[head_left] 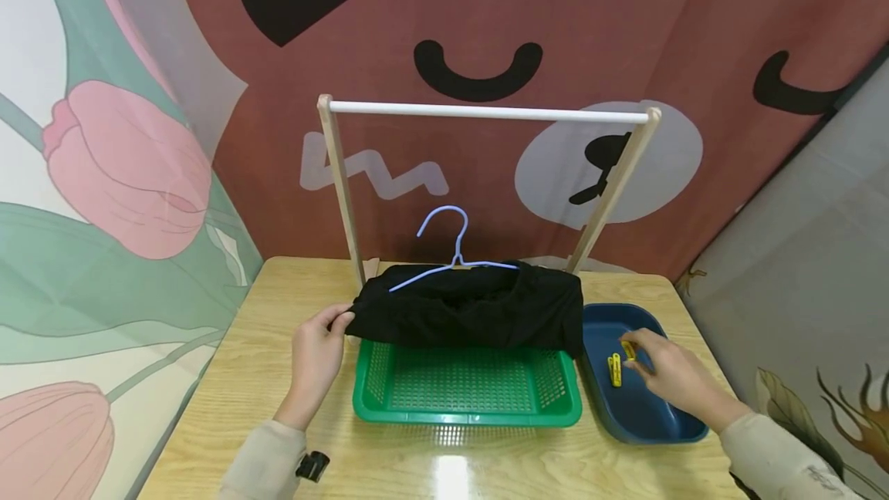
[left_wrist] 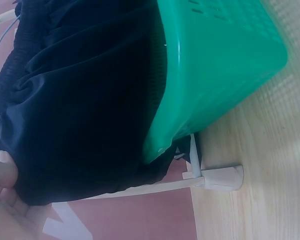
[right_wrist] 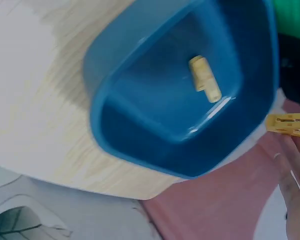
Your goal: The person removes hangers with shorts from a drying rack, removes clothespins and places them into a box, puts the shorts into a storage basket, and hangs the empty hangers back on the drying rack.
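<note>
My left hand (head_left: pixel 317 352) pinches the left edge of a black garment (head_left: pixel 465 315) between thumb and fingers. In the left wrist view the garment shows a gathered elastic waistband (left_wrist: pixel 15 75). A light blue hanger (head_left: pixel 457 259) lies against its upper side, hook pointing up, its lower part hidden by the cloth. The garment drapes over the back of a green basket (head_left: pixel 465 418). At the right, my right hand (head_left: pixel 674 376) pinches a yellow clothespin (right_wrist: pixel 288 124) above a dark blue basin (head_left: pixel 670 415). Another yellow clothespin (head_left: pixel 615 370) lies inside that basin.
Behind the basket stands a rack with wooden posts (head_left: pixel 340 191) and a white crossbar (head_left: pixel 486 111). All stand on a light wooden table (head_left: pixel 278 292). Printed curtains (head_left: pixel 590 14) hang close behind and at both sides.
</note>
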Tool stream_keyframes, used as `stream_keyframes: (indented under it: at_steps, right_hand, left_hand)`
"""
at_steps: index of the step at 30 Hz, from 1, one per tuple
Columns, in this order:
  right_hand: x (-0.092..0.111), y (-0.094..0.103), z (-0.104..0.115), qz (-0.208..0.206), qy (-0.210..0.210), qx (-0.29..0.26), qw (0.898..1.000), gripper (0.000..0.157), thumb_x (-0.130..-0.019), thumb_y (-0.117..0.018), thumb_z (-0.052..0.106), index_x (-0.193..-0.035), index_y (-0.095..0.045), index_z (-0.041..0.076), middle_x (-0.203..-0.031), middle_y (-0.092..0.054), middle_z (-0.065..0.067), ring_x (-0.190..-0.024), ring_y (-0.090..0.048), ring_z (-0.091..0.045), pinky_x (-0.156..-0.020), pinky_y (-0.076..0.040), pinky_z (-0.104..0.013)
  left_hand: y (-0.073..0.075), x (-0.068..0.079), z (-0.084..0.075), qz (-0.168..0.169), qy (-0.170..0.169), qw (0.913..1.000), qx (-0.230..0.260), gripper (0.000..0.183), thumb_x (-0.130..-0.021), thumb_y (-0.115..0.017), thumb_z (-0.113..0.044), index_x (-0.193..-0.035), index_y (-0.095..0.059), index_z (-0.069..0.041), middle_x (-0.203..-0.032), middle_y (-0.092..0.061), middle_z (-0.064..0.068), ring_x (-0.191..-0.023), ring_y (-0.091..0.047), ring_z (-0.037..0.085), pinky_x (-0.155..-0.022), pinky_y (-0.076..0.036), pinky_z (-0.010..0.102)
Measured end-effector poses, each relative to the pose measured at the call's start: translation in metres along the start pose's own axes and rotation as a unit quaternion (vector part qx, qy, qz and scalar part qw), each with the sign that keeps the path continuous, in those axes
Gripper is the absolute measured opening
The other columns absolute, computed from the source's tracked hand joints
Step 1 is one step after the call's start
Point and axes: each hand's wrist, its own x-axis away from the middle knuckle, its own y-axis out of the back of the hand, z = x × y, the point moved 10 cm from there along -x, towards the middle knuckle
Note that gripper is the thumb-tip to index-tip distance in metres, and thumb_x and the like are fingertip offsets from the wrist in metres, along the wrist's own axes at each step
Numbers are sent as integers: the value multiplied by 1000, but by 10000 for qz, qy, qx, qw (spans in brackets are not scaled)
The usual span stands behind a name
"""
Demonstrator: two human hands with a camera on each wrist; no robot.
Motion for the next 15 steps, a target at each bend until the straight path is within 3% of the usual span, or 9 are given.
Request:
stream_keyframes:
  at_steps: [6,15]
  right_hand:
    - [3,-19,-25,695,-435,-246,9963,34,-86,-76,5,-117,-63,4,-104,-64,-6,-81,-61,-14,-57,-46,-27]
    - [8,-33,-34,882,-343,-34,9955,33,-84,-77,3,-115,-64,1,-99,-64,-5,-86,-64,-22,-64,-52,-35]
  left_hand:
    - [0,-1,1,32,66,10000,15,16,-96,-65,-9,-104,-75,0,-103,-73,18,-93,-70,33,-77,-54,48]
    - [0,-1,1,13,59,10000,-34,16,-96,-65,-10,-105,-75,0,-102,-73,18,-90,-70,32,-75,-54,45]
